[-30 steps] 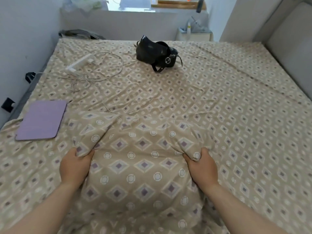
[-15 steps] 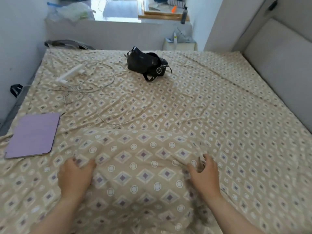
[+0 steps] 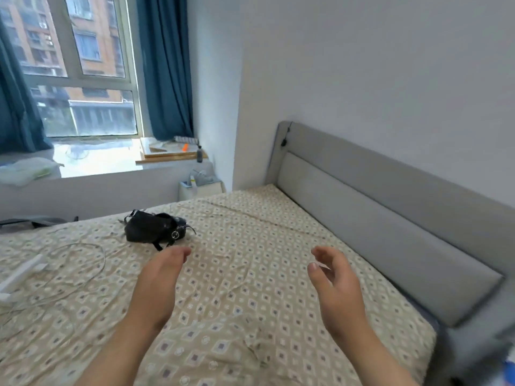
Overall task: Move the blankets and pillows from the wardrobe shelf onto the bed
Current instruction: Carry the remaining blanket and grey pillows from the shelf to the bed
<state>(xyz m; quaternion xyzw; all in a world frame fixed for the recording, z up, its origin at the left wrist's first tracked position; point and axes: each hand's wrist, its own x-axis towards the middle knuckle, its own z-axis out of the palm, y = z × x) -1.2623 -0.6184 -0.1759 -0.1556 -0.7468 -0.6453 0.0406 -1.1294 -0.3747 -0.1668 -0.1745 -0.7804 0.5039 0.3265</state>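
The pillow (image 3: 223, 355) lies on the bed (image 3: 278, 246) at the near edge, its cover matching the sheet (hard to tell apart). Both hands have let go of it since a second ago: the left hand (image 3: 158, 282) and right hand (image 3: 337, 282) now hover above the sheet, fingers loosely spread, holding nothing. Farther off a black bag (image 3: 153, 228) sits shut, contents unseen; a cable (image 3: 80, 254) trails left. The view has swung up to the headboard (image 3: 390, 218) and window (image 3: 83, 65)
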